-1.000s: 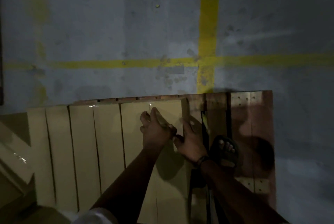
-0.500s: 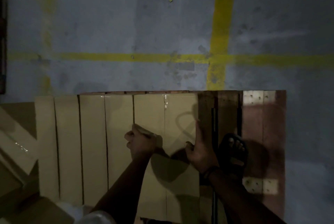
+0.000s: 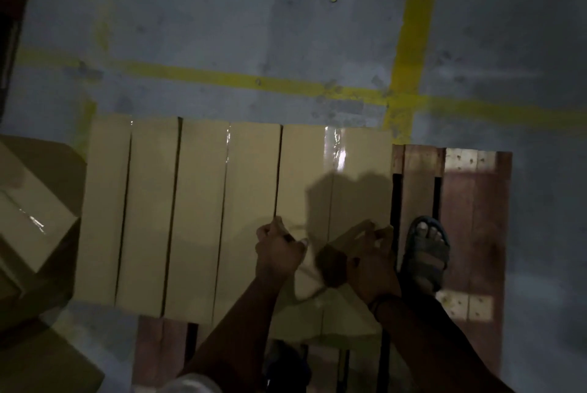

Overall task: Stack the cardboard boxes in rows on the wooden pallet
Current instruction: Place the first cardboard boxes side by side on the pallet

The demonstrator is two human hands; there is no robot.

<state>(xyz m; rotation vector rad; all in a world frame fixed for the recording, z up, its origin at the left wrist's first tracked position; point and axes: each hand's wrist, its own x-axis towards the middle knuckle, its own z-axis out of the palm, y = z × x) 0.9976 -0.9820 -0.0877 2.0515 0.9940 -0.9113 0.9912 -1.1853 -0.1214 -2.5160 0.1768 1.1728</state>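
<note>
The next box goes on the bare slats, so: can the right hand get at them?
Probably yes: the right hand grips the edge of the rightmost box, beside the bare slats; only a sandalled foot stands there.

Over the last second I see both hands come back toward me along the last box point(image 3: 359, 164). The left hand point(image 3: 278, 253) is now curled at the gap on its left side, and the right hand point(image 3: 370, 261) hooks its right edge. The box, tilted before, now lies flat in the row.
</note>
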